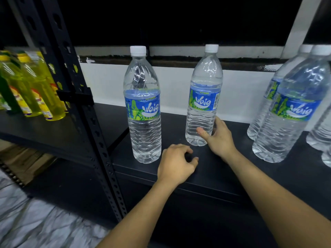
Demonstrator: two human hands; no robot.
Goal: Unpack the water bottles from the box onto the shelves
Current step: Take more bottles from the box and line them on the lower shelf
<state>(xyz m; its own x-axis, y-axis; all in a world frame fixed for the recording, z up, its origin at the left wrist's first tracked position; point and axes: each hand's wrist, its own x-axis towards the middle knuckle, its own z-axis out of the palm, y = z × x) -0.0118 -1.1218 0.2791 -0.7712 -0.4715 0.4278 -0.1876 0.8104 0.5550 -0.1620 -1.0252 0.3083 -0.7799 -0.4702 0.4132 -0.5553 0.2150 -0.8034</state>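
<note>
Two clear water bottles with white caps and blue labels stand upright on the black shelf (223, 167). The left water bottle (143, 108) stands free, just left of my left hand (176, 163), whose fingers are loosely curled over the shelf and hold nothing. My right hand (217, 136) holds the lower part of the middle water bottle (204, 97), thumb in front and fingers behind. Several more water bottles (290, 108) stand grouped at the right edge. The box is out of view.
A black perforated upright post (80, 108) divides this shelf from the neighbouring shelf, where several yellow bottles (34, 86) stand. A white wall runs behind the shelf. Cardboard lies under the left shelf, above a pale marbled floor (35, 221).
</note>
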